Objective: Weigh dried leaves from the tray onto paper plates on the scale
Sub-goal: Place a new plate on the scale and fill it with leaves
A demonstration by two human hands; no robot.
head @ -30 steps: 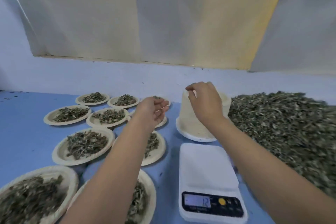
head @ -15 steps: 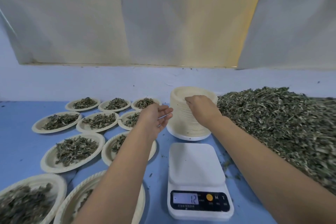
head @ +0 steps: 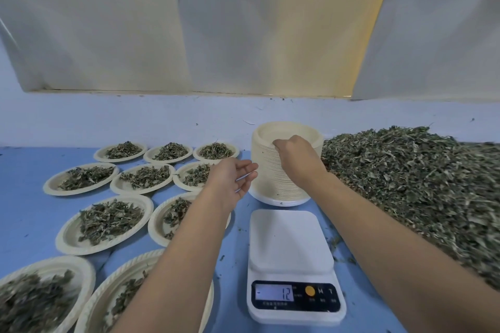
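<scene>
filled plates (head: 61, 235): rows of them at the near left and running back, each with a small mound of leaf.
scale (head: 289, 238): white, platform bare, display showing minus 12. probably zeroed for a plate that is not on it yet.
left hand (head: 232, 178): palm up, fingers loose and apart, holding nothing, just beside the stack's left flank. contact with it, cannot tell.
right hand (head: 296, 157): fingers curled at the stack's top rim, pinching at the uppermost plate edges.
plate stack (head: 270, 184): tall, upright, just behind the scale, between the filled plates and the leaf heap. a single plate likely light and thin, stiff enough to carry flat but tightly nested, so apt to lift in twos — best peeled up by the rim with one fingertip.
dried leaves (head: 405, 184): large loose heap at the right, close against the stack. probably brittle, nearly weightless and quick to shed crumbs — loose handfuls first, then small pinches to trim the weight.
blue table (head: 27, 211): stray flecks of leaf around the scale.
</scene>
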